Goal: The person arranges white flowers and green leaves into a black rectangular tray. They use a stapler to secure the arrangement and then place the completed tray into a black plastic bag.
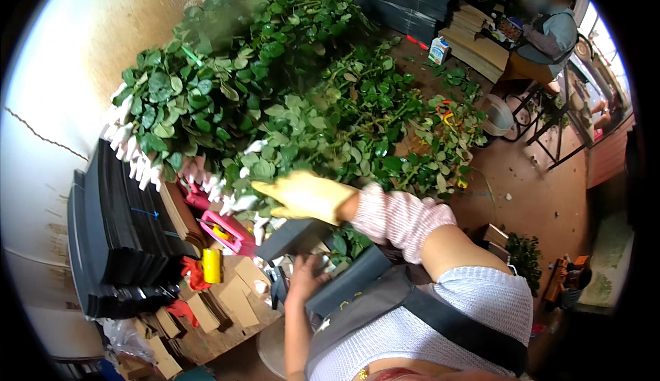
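Observation:
My right hand (302, 197), in a pale yellow glove, is stretched over cut leafy stems with its thumb apart from the fingers. Its fingertips are near pale rosebuds (242, 204), and nothing shows in its grip. Below it, my bare left hand (306, 279) lies in a folded dark sheet (354, 279) whose sides rise around some green leaves (352, 241). The left fingers look slightly spread, their tips partly hidden. A big heap of rose stems (234, 72) spreads ahead, with white and pinkish buds (137, 158) toward the left.
Stacked dark sheets (120, 223) stand at left. Nearby lie a pink plastic holder (230, 233), a yellow roll (212, 266) and cardboard pieces (237, 298). Orange-handled cutters (447, 114) rest among leaves. Far right, a person (557, 34) sits near a clear bucket (496, 114).

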The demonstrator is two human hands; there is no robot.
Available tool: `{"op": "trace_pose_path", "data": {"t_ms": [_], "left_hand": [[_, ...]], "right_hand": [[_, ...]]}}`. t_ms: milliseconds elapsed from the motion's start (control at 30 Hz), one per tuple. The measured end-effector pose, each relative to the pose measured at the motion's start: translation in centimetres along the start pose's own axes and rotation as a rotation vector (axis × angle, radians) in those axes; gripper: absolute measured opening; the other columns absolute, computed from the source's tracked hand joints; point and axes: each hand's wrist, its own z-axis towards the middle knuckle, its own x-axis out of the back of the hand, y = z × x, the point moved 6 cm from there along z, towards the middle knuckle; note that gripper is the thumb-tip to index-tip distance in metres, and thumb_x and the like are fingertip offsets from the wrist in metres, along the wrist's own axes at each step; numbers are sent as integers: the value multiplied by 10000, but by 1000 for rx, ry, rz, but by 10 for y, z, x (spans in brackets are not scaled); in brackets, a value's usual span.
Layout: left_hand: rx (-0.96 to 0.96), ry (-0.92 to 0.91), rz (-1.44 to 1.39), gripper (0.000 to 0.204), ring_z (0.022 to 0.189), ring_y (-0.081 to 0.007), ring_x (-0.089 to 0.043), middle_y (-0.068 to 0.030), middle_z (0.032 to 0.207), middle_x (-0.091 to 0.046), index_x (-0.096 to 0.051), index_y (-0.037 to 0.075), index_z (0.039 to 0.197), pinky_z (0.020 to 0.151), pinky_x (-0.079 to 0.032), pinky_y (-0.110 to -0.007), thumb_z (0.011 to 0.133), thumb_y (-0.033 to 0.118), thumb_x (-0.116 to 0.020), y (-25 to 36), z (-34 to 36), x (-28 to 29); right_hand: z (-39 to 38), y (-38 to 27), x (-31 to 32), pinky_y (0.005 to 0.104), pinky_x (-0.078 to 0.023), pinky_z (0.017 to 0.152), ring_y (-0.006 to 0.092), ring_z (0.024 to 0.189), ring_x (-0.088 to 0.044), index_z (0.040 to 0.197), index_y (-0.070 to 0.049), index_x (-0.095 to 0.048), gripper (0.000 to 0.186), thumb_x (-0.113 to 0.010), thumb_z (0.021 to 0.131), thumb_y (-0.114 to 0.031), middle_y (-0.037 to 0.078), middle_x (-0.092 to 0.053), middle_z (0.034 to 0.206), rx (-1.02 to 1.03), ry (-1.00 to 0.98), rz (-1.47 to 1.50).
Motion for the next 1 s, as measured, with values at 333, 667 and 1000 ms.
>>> {"op": "trace_pose_path", "data": {"t_ms": [333, 667, 1000], "left_hand": [[91, -70, -93, 687, 1159, -354, -670, -232, 1287, -606, -600, 107, 1454, 995, -552, -402, 832, 208, -873, -3, -12, -4], [19, 22, -180, 692, 1026, -295, -697, -201, 1193, -620, -601, 82, 1448, 948, -573, -376, 833, 244, -874, -16, -9, -12], [109, -118, -545, 649, 1245, -224, -624, -127, 1407, -555, -534, -29, 1464, 1028, -552, -355, 870, -27, -797, -52, -5, -42]], "right_hand": [[-159, 147, 7, 442, -463, 1098, 363, 1250, -609, 1383, -118, -615, 461, -672, 976, -327, 168, -643, 1377, -435, 415, 225], [-77, 117, 64, 432, -478, 1111, 331, 1291, -582, 1401, -156, -623, 474, -718, 957, -292, 105, -591, 1466, -128, 564, 125], [-134, 349, 48, 412, -573, 884, 355, 995, -716, 1171, -54, -707, 275, -697, 952, -221, 204, -726, 1137, -691, 1067, 553]]}}
